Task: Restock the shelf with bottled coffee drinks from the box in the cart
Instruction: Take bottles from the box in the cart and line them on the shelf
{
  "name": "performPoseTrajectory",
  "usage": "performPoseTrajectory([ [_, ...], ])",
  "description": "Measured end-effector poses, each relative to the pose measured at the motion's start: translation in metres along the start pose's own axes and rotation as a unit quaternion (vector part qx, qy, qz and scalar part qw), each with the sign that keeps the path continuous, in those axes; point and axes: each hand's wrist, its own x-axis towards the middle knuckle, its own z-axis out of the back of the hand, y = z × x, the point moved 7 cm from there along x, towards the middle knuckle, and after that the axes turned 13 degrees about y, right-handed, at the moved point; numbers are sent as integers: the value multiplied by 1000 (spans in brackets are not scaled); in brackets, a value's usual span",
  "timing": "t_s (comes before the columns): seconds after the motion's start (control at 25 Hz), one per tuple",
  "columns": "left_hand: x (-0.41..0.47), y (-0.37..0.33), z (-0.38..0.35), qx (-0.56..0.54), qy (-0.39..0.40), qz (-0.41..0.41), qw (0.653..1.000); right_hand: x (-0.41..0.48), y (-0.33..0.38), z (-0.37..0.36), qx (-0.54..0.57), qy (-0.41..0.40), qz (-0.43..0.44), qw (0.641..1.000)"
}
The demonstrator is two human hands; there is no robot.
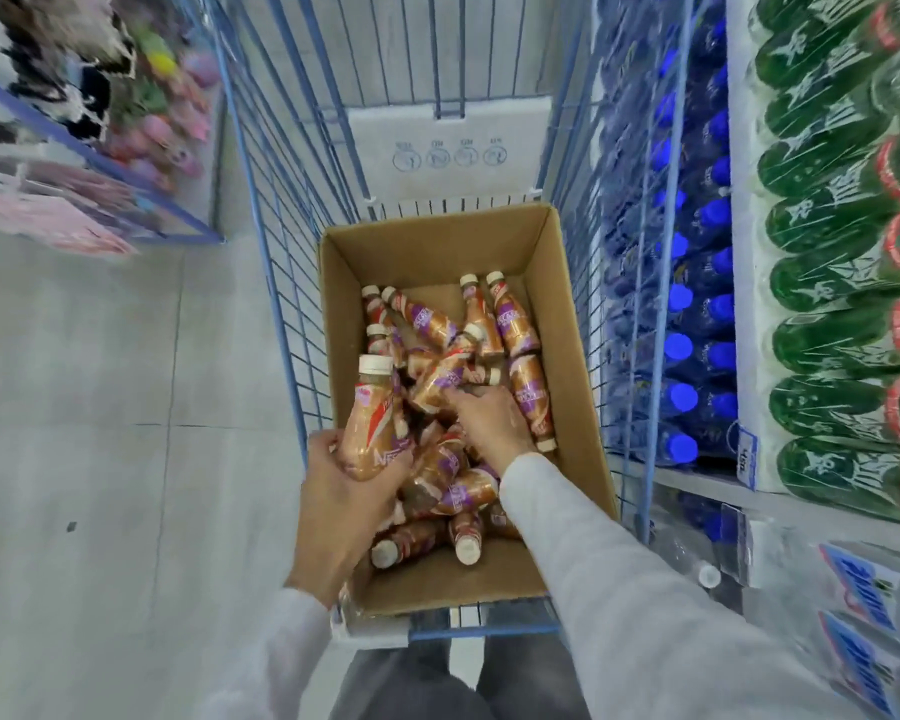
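An open cardboard box (575,324) sits in a blue wire cart (271,283) and holds several bottled coffee drinks lying in a loose pile (510,324). My left hand (344,506) grips one bottle (372,423) upright at the box's near left corner, cream cap pointing up. My right hand (489,423) reaches into the middle of the pile, fingers curled over another bottle (440,381) that lies on the heap.
Right of the cart stand shelves with blue-capped bottles (681,345) and shrink-wrapped green bottles (832,283); clear bottles and blue price tags (853,584) sit on the lower shelf. A rack of colourful goods (126,122) lines the left. Grey tiled floor (100,433) runs beside the cart.
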Motion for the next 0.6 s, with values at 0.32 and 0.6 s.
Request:
performPoseTrajectory([
  [0.32, 7, 42, 32, 8, -25, 44, 999, 95, 0, -48, 62, -11, -40, 997],
  [0.6, -24, -24, 5, 1, 23, -36, 999, -73, -5, -12, 108, 14, 67, 992],
])
